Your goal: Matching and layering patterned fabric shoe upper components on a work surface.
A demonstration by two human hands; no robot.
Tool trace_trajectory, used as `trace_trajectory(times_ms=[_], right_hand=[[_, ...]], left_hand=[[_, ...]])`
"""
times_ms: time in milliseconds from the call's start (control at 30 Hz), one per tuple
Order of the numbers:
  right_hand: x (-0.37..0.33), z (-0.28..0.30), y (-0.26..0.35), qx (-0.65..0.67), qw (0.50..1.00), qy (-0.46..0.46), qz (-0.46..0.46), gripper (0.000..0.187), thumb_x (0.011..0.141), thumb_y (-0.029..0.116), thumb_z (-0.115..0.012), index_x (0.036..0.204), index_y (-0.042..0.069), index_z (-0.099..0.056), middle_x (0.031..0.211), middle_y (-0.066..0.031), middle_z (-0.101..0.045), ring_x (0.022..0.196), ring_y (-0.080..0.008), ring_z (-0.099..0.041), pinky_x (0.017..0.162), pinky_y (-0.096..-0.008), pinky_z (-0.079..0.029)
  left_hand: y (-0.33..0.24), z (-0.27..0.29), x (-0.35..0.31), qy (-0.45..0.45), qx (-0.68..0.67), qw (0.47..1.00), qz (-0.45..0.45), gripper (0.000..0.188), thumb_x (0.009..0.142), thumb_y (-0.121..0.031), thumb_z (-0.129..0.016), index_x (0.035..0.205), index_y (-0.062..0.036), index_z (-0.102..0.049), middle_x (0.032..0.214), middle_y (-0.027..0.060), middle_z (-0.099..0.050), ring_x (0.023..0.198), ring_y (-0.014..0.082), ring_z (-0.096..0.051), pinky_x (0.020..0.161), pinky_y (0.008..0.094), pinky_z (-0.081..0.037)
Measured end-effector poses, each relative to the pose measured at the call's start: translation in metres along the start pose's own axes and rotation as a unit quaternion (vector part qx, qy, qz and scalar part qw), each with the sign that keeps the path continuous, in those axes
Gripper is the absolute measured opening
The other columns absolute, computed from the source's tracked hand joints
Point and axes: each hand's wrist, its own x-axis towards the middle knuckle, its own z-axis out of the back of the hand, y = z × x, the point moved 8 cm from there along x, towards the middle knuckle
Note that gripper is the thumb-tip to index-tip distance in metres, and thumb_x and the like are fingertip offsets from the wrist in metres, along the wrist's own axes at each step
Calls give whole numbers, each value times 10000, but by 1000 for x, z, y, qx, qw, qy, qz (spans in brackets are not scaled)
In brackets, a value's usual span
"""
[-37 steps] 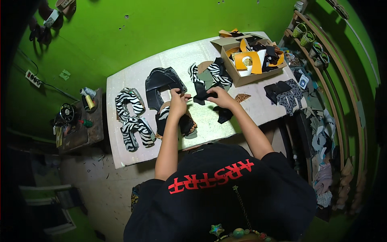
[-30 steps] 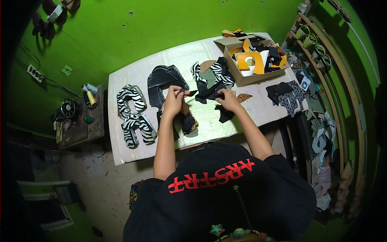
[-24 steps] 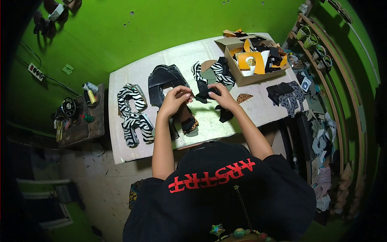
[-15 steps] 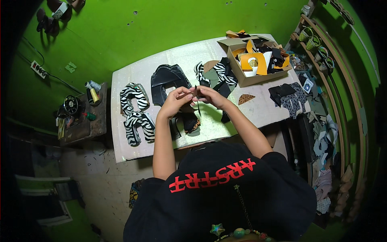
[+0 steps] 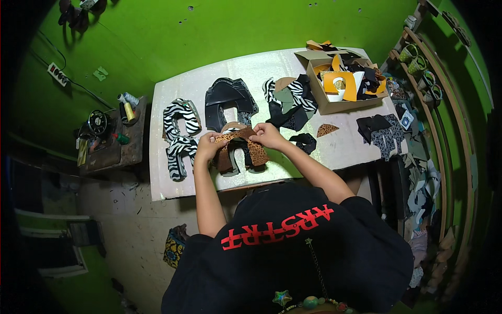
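Observation:
Both hands pinch a curved leopard-print fabric piece [image 5: 258, 153] above the near middle of the white table [image 5: 314, 162]. My left hand [image 5: 207, 147] has its fingers closed on the piece's left part; my right hand [image 5: 268, 137] grips its upper right. Under it lie more U-shaped pieces, partly covered. Left of my left hand are two stacks of zebra-print U-shaped pieces, a far stack [image 5: 171, 112] and a near stack [image 5: 177, 165]. Beyond my hands sits a stack of black U-shaped pieces [image 5: 225, 94]. A black ruffled loop [image 5: 307, 145] lies right of my right forearm.
A cardboard box [image 5: 340, 108] full of orange, black and white scraps stands at the far right. Mixed cut pieces [image 5: 285, 104], a leopard-print wedge [image 5: 328, 130] and grey patterned pieces [image 5: 389, 141] share the table. A small side table [image 5: 115, 157] holds thread spools. A wooden rack [image 5: 436, 125] runs along the right.
A thin dark strip was between my fingers; now both hands hold the leopard-print piece. My hands have come nearer and moved apart. The ruffled black loop now shows on the table.

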Motion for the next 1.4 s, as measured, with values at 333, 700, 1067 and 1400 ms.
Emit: trace_trajectory(times_ms=[333, 700, 1067, 1400], right_hand=[[-12, -4, 21, -205, 969, -134, 46, 285, 665, 191, -702, 801, 4, -535, 705, -125, -593, 634, -268, -585, 583, -349, -465], [0, -12, -21, -251, 963, -64, -73, 547, 734, 425, -582, 815, -116, -582, 784, -276, -594, 746, -366, -604, 667, -389, -473], [5, -6, -32, -231, 967, -55, -92, 583, 735, 458, -571, 816, -120, -585, 818, -289, -588, 777, -383, -596, 703, -404, -465], [6, 2, -39, -222, 965, -26, -139, 610, 705, 467, -590, 925, -102, -575, 909, -299, -571, 878, -366, -580, 761, -389, -463]], left_hand=[[17, 5, -4, -197, 200, 960, -9, 657, 568, -212, -777, 1105, -10, -456, 951, 183, -543, 876, 301, -552, 777, 356, -444], [26, -27, -1, -164, 281, 945, 22, 748, 675, -249, -709, 1263, -43, -296, 1142, 229, -480, 1039, 385, -486, 876, 408, -390], [30, -36, 2, -145, 314, 934, 92, 705, 713, -349, -662, 1254, -96, -289, 1112, 216, -498, 1007, 392, -503, 848, 504, -362], [30, -42, -3, -114, 259, 952, 118, 860, 685, -358, -676, 1330, -97, -170, 1249, 242, -375, 1141, 400, -389, 931, 529, -273]])
